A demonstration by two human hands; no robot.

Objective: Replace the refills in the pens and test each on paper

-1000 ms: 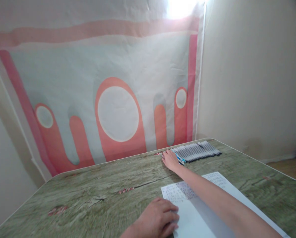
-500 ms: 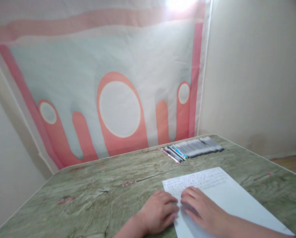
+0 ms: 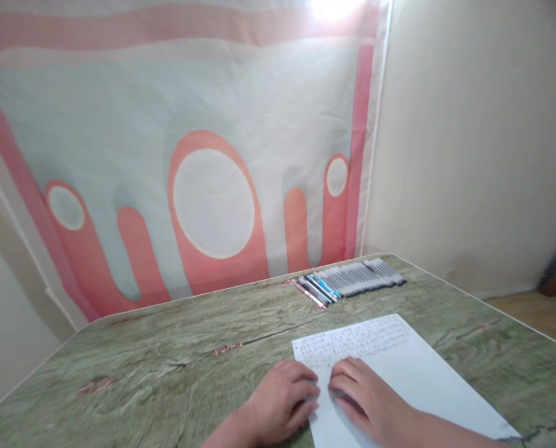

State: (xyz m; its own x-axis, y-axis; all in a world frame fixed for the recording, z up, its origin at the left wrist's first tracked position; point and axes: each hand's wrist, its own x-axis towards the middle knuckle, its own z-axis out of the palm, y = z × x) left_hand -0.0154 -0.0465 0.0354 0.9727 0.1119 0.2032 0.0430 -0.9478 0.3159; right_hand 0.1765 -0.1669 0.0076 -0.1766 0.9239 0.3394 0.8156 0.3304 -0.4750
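A white sheet of paper (image 3: 427, 386) lies on the table, with several lines of small handwriting across its upper part. My left hand (image 3: 282, 398) rests on the table over the sheet's left edge, fingers loosely bent and a little apart. On the sheet itself, just below the writing, is my right hand (image 3: 369, 395). Its fingers are curved, with a gap between them and the thumb. I see nothing in either hand, though the right palm is hidden. A narrow strip of paper shows between the two hands.
A long row of pens (image 3: 362, 277) lies side by side near the table's far edge. The wood-patterned table (image 3: 166, 373) reaches a wall hanging (image 3: 213, 199) with red and pink shapes. A plain wall (image 3: 464, 137) stands at the right.
The view has turned slightly right, so everything sits further left. The gap between my hands has grown a little. The paper and pens lie as before.
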